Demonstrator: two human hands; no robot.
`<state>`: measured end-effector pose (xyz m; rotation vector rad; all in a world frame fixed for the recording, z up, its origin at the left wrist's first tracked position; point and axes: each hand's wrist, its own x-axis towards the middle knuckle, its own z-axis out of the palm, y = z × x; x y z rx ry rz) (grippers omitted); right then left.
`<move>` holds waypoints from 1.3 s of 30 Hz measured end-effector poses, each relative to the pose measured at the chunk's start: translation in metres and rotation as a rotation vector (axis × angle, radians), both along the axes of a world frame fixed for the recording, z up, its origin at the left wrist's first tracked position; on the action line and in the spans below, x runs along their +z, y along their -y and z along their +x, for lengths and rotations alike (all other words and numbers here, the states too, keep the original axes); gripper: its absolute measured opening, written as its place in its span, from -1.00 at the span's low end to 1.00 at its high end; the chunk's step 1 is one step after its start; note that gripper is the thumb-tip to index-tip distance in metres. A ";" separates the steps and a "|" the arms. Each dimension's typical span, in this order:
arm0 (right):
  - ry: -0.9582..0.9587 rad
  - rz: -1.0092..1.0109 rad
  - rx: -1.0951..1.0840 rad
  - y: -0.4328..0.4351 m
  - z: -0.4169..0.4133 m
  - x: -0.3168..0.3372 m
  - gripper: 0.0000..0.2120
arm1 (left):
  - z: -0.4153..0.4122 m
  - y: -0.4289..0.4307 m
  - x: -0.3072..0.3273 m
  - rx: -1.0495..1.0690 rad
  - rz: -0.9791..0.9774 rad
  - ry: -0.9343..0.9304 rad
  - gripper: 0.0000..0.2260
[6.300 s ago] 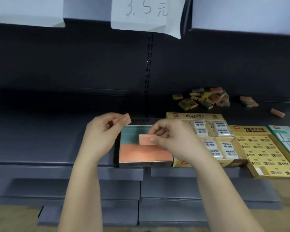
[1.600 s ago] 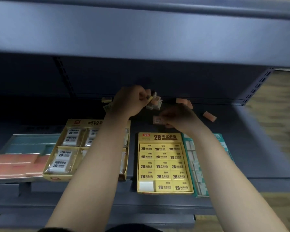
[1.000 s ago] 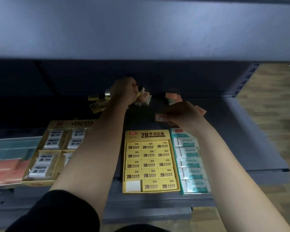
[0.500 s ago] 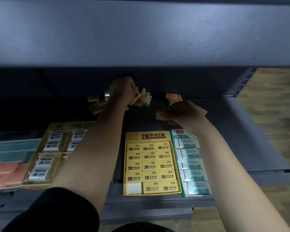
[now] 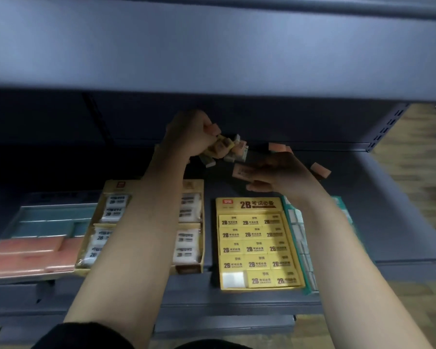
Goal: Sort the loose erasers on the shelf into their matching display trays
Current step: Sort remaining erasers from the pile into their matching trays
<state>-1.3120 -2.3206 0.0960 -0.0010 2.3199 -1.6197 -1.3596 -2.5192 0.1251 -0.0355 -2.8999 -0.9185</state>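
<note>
Head view: the upper shelf (image 5: pixel 212 46) hangs low over both hands. Four trays crowd the front edge of the shelf (image 5: pixel 388 212), so bare room shows only behind them, around the pile (image 5: pixel 228 148) of loose erasers by the back wall, and at the right end beyond the green tray (image 5: pixel 300 238), near a stray eraser (image 5: pixel 321 170). The left hand (image 5: pixel 189 133) is curled over the pile and pinches a pink eraser (image 5: pixel 213 128); the right hand (image 5: pixel 280 176), just right of the pile, pinches a second pink eraser (image 5: pixel 241 171) between thumb and fingers. The yellow tray (image 5: pixel 257 204) reads "2B 考试必备" and each eraser in it "2B"; the wrapped packs in the tan tray (image 5: pixel 116 184) also show "2B" but the rest is blurred, and the pink tray (image 5: pixel 33 250) at far left has no legible writing.
</note>
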 end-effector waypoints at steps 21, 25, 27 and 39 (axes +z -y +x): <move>-0.071 -0.183 0.071 0.186 0.054 0.003 -0.81 | 0.125 0.194 -0.046 0.060 0.100 -0.200 -0.71; -0.058 -0.284 0.057 0.203 0.064 -0.001 -0.76 | 0.135 0.216 -0.052 0.060 0.130 -0.220 -0.70; -0.071 -0.276 0.089 0.208 0.068 -0.002 -0.73 | 0.138 0.225 -0.055 0.054 0.151 -0.225 -0.70; -0.069 -0.347 0.012 0.238 0.089 -0.009 -0.80 | 0.152 0.258 -0.064 0.011 0.227 -0.195 -0.72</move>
